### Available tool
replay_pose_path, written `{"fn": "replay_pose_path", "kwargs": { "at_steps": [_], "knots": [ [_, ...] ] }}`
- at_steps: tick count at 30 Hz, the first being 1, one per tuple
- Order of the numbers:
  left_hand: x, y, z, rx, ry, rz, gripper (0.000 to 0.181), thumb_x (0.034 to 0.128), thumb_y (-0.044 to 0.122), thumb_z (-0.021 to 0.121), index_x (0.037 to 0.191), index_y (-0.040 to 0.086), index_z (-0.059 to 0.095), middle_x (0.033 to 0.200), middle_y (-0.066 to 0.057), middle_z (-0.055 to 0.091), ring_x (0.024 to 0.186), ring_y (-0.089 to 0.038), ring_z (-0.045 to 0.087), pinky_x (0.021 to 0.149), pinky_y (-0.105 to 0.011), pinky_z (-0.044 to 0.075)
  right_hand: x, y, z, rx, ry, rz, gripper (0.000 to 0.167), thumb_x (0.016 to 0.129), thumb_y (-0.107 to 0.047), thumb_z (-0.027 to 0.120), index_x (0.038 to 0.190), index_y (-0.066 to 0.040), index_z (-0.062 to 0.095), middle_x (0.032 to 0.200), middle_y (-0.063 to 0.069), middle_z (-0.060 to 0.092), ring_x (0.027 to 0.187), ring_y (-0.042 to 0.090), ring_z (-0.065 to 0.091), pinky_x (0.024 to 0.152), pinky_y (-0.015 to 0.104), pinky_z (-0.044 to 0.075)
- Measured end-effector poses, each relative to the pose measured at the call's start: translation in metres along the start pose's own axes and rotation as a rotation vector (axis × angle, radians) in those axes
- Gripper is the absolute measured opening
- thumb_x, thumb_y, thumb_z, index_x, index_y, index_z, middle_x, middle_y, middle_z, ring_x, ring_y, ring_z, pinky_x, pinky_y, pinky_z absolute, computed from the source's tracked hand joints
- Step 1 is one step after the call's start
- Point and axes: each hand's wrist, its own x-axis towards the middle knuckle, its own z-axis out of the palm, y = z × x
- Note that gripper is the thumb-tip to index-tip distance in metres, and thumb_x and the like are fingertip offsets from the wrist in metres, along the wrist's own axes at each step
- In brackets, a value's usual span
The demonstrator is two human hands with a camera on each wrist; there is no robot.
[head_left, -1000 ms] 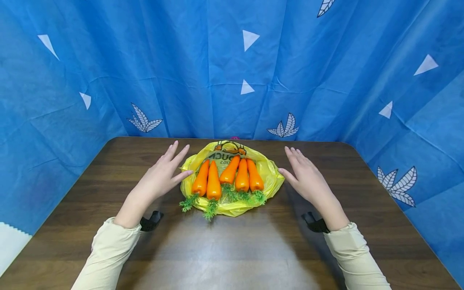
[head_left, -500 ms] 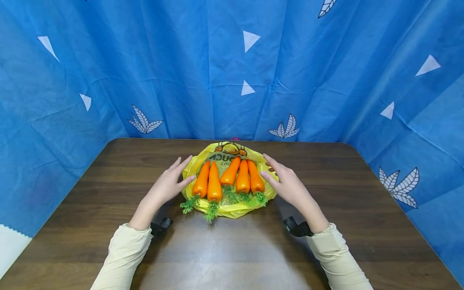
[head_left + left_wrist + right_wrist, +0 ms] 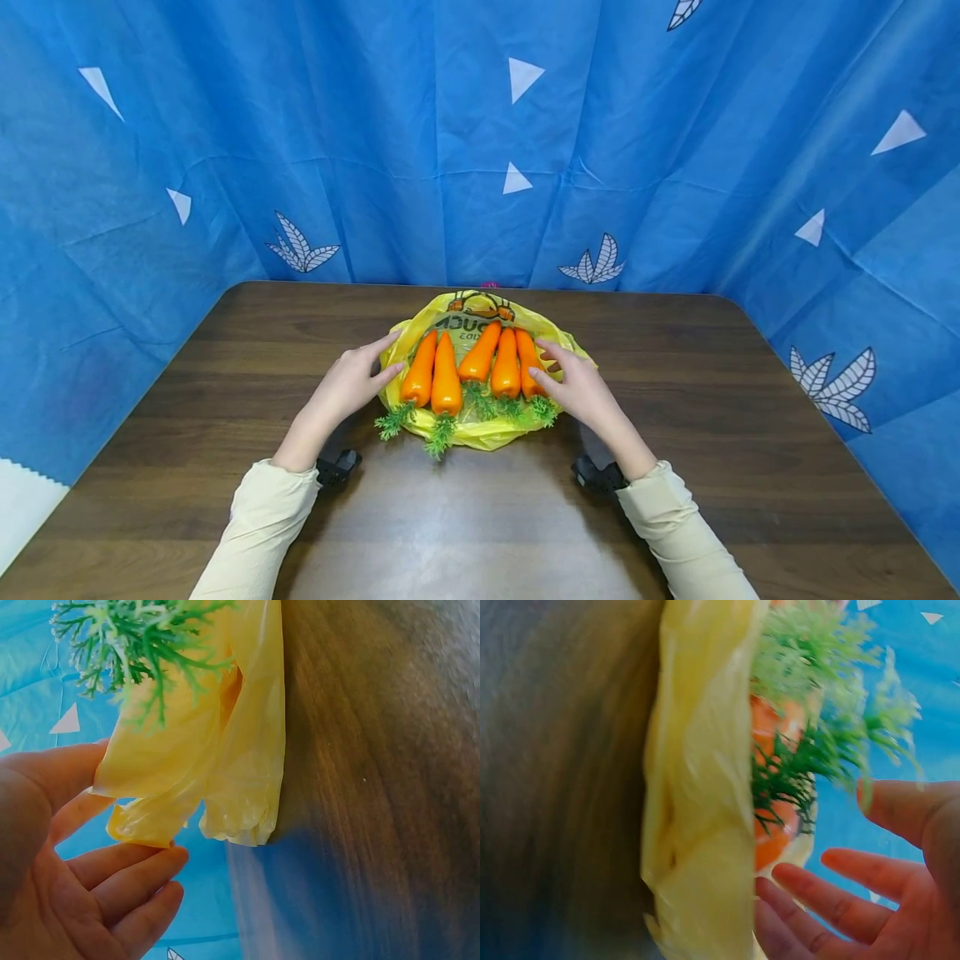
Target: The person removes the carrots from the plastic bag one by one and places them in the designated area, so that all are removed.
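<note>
A yellow plastic bag (image 3: 491,435) lies spread on the table with its mouth toward me. Several orange carrots (image 3: 446,379) with green leafy tops rest in it, two to the left and the others to the right. My left hand (image 3: 347,385) is at the bag's left edge, fingers spread apart; in the left wrist view its thumb and fingertips touch the yellow plastic (image 3: 161,765). My right hand (image 3: 581,389) reaches over the bag's right side, its thumb by the rightmost carrot (image 3: 528,360). In the right wrist view its relaxed fingers are beside the bag's edge.
The brown wooden table (image 3: 465,533) extends on all sides of the bag. Behind it hangs a blue curtain (image 3: 390,108) with white triangles and leaf prints. A black wrist camera (image 3: 337,468) sits under the left wrist, another black camera (image 3: 597,477) under the right.
Both hands have moved inward to the bag. My right hand has come left over its right side, beside the rightmost carrot; my left hand has come to its left edge. The carrots stay put.
</note>
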Motion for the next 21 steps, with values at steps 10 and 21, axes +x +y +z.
{"fn": "replay_pose_path", "kwargs": {
  "at_steps": [10, 21],
  "knots": [
    [0.0, -0.001, 0.002, -0.058, -0.01, -0.027, 0.044, 0.0934, 0.017, 0.059, 0.133, 0.0, 0.05, 0.069, -0.011, 0.058, 0.055, -0.02, 0.05, 0.052, -0.033, 0.044, 0.005, 0.002, 0.012, -0.063, -0.06, 0.022, 0.054, 0.087, -0.02, 0.067, 0.132, 0.003, 0.049, 0.128, 0.022, 0.051, 0.116, 0.037, 0.048, 0.095, 0.049, 0.04],
    [0.003, -0.012, 0.006, -0.315, 0.034, -0.052, 0.037, 0.0948, 0.01, 0.055, 0.127, -0.008, 0.053, 0.123, -0.031, 0.052, 0.099, -0.038, 0.06, 0.081, -0.044, 0.05, 0.015, 0.009, 0.013, 0.023, -0.148, 0.101, 0.06, 0.088, -0.023, 0.065, 0.139, -0.003, 0.043, 0.131, 0.022, 0.048, 0.114, 0.036, 0.049, 0.092, 0.048, 0.042]
  ]
}}
